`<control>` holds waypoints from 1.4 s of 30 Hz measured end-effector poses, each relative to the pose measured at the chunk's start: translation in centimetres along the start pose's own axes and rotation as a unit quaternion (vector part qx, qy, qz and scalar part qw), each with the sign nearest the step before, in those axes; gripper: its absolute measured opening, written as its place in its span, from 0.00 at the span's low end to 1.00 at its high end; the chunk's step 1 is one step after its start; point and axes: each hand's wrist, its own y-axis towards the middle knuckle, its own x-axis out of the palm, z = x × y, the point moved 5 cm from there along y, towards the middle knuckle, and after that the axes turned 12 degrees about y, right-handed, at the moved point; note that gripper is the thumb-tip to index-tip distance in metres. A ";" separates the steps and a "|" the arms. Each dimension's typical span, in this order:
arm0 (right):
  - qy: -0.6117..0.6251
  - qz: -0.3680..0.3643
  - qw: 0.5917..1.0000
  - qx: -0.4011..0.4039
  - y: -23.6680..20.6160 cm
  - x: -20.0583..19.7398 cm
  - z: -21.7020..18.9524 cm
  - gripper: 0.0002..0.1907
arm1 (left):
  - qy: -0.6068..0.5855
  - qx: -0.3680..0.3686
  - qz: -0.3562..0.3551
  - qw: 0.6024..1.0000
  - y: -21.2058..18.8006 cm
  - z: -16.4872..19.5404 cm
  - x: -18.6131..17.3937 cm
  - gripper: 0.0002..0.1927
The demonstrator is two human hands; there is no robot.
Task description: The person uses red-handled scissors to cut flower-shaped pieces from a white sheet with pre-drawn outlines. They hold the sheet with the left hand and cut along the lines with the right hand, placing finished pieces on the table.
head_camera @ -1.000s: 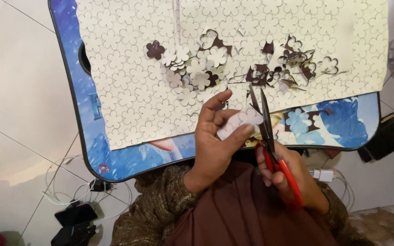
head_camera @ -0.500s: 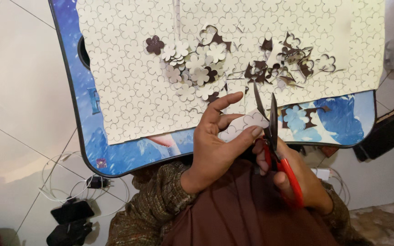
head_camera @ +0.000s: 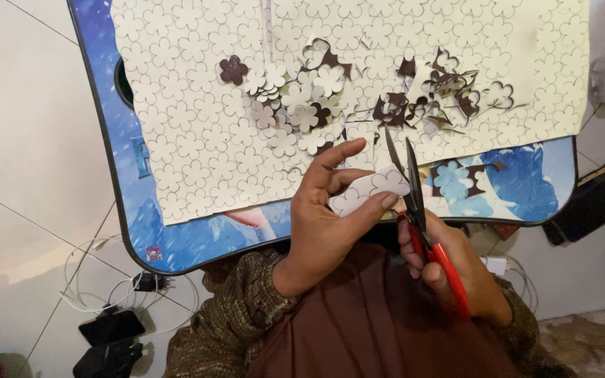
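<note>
- Head view. We see the left hand (head_camera: 327,224) pinching a small cream foam strip (head_camera: 369,190) of flower shapes between thumb and fingers, closed firmly on it, just off the near edge of the lap table (head_camera: 124,203).
- The right hand (head_camera: 456,269) is wrapped around the red handles of the scissors (head_camera: 414,203); the blades point to 12 o'clock, slightly parted, with the strip's right end touching or just beside them.
- Step in hand, as we judge it: trimming a flower off the strip, mid-cut. The next move calls for the strip's end to sit squarely between the blades, with the left fingertips well clear of them.
- At 12 o'clock from the hands lies the large cream flower-pattern sheet (head_camera: 197,119), covering most of the table.
- On it, a pile of cut flowers (head_camera: 295,112) at 11 o'clock, and dark brown offcuts (head_camera: 449,91) at 1 o'clock.
- Edges: the table's dark rim runs close in front of both hands; the sheet's near edge sits just behind it.
- Open room: a bare blue strip of table at 2 o'clock beside the scissors; white floor tiles (head_camera: 22,140) at 9 o'clock.
- Cables and dark devices (head_camera: 110,329) lie on the floor at 8 o'clock, well apart from the hands.
</note>
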 end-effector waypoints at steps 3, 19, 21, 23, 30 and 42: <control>0.020 0.002 1.000 0.010 -0.1 0.0 0.4 0.53 | 0.017 0.009 0.008 1.000 -0.1 0.0 -0.3 0.36; 0.006 -0.010 0.999 0.040 -0.3 -0.6 2.1 0.50 | -0.099 0.002 0.039 0.994 0.4 0.1 -1.3 0.46; -0.004 -0.018 0.999 0.032 -0.3 -0.6 2.1 0.49 | -0.095 0.008 0.052 0.994 0.5 0.0 -1.4 0.47; -0.004 -0.024 0.999 0.023 -0.4 -0.5 1.9 0.48 | -0.089 0.024 0.072 0.993 0.5 -0.1 -1.3 0.48; 0.003 -0.021 1.000 -0.008 -0.3 0.1 0.4 0.48 | -0.163 0.031 0.033 0.986 -0.1 -0.5 0.4 0.47; -0.021 -0.010 1.000 -0.012 -0.3 0.6 -0.4 0.57 | -0.089 0.033 -0.003 0.995 -0.6 0.9 0.7 0.45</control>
